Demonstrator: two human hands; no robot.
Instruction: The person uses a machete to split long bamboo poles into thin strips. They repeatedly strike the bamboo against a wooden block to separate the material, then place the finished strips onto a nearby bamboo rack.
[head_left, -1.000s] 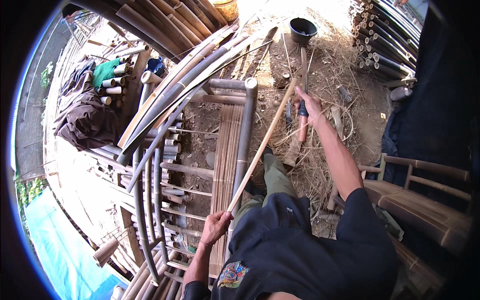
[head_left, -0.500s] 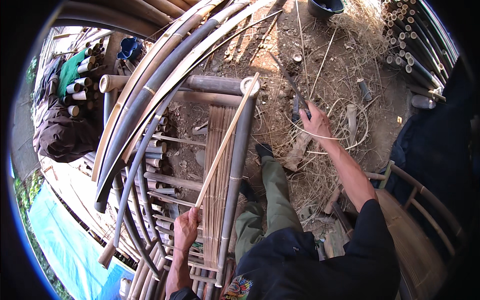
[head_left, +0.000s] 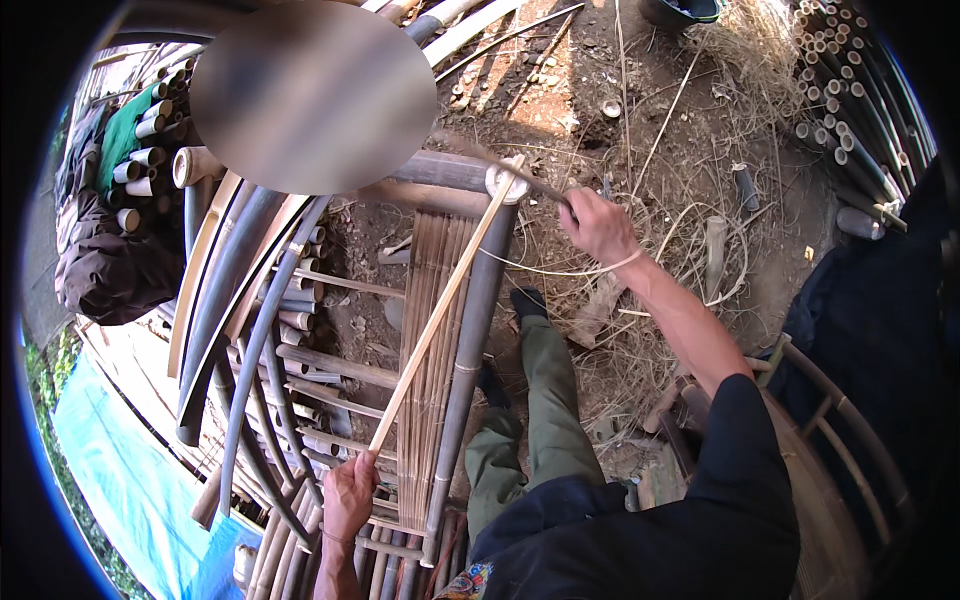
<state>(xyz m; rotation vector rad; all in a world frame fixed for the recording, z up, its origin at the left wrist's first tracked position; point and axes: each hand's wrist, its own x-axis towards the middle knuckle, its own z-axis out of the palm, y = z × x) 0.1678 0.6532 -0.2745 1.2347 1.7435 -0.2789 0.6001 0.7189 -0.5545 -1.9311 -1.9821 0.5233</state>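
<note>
My left hand [head_left: 350, 492] is closed round the near end of a pale, narrow bamboo strip [head_left: 430, 335]. The strip slants away over a bamboo frame [head_left: 468, 350], its far end lying by the frame's corner post. In my right hand [head_left: 602, 228] is a long-bladed knife [head_left: 542, 187], gripped by the handle. Its blade points left and is blurred by motion near the strip's far end; I cannot tell whether they touch. A panel of thin bamboo slats [head_left: 425, 400] fills part of the frame under the strip. One thin curved sliver [head_left: 545, 271] runs up to my right wrist.
Split bamboo poles [head_left: 232, 270] lean at the left, their upper part hidden by a blurred patch. Shavings [head_left: 650, 350] litter the dirt floor. Cut bamboo stacks stand at the back right [head_left: 840, 90] and far left [head_left: 150, 130]. A bamboo chair [head_left: 840, 425] is at my right.
My right hand has come left, and the knife has swung from pointing away to pointing left near the strip's far end. My left hand has drawn slightly back and left with the strip.
</note>
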